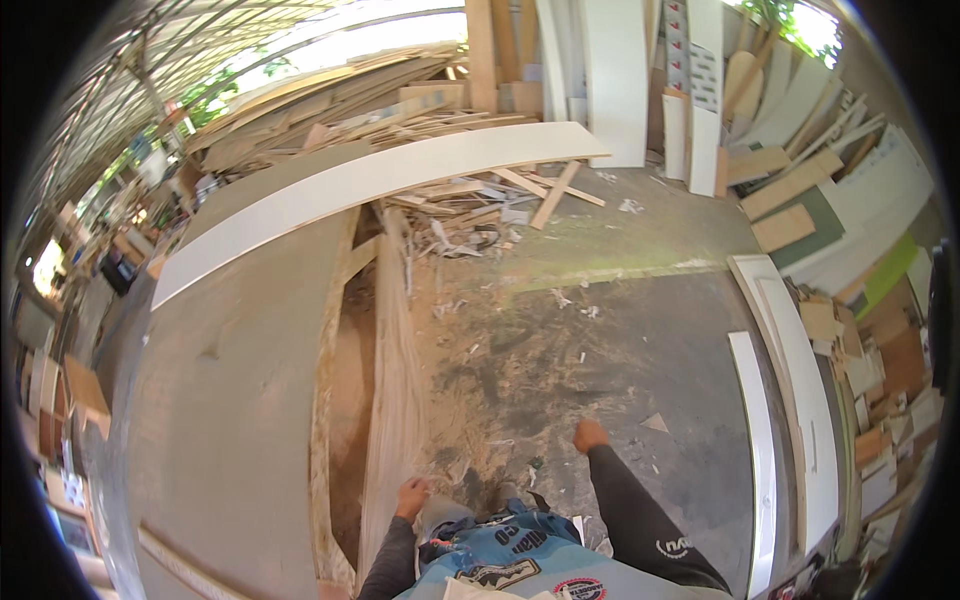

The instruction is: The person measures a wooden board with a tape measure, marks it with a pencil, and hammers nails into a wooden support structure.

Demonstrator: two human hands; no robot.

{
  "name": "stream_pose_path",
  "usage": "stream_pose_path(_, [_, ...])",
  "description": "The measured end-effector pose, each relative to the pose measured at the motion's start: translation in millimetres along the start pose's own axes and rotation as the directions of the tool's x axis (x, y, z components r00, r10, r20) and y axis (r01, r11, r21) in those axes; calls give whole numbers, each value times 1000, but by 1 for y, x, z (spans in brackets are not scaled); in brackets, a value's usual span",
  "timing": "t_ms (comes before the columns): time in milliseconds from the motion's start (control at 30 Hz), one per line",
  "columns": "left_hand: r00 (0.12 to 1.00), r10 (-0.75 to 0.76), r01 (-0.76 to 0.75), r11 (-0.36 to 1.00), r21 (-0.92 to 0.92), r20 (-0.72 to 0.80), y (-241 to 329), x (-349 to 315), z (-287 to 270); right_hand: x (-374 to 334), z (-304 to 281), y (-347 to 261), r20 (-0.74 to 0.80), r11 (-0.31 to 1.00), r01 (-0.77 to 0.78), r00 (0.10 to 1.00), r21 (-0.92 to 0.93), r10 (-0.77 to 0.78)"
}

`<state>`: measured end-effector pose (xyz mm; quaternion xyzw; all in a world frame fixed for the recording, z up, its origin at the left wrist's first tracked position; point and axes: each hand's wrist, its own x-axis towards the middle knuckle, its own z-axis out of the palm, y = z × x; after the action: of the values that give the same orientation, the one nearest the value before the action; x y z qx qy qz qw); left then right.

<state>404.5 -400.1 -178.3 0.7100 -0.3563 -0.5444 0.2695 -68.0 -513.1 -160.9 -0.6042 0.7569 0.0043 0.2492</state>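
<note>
My left hand hangs low by my body, near the side of the workbench. Its fingers are loosely bent and a little apart, and I see nothing in them. Further forward over the floor, my right hand is curled closed with nothing visible in it. A long white board lies across the far end of the grey-topped workbench, its right end sticking out past the edge. Neither hand touches the board.
Scrap wood strips lie heaped below the board's overhang. Sawdust and shavings cover the floor. At right, a narrow white strip and larger white panels lie lengthwise. Tall boards lean at the back beside stacked planks.
</note>
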Motion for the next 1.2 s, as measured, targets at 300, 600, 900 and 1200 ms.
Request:
stream_pose_path(300, [861, -499, 423, 813, 401, 103, -13, 118, -50, -32, 134, 168, 549, 966, 223, 827, -127, -119])
stream_pose_path(600, [748, 163, -620, -172, 765, 643, 218, 444, 16, 184, 1, 103, 1, 855, -335, 931, 395, 365])
stream_pose_path(900, [800, 558, -600, 755, 267, 220, 581, 588, 194, 394, -140, 22, -132, 700, -102, 953, 707, 272])
stream_pose_path(1200, [627, 778, -671, 560, 486, -31, 715, 624, 303, 604, -287, 81, -413, 781, 73, 877, 621, 246])
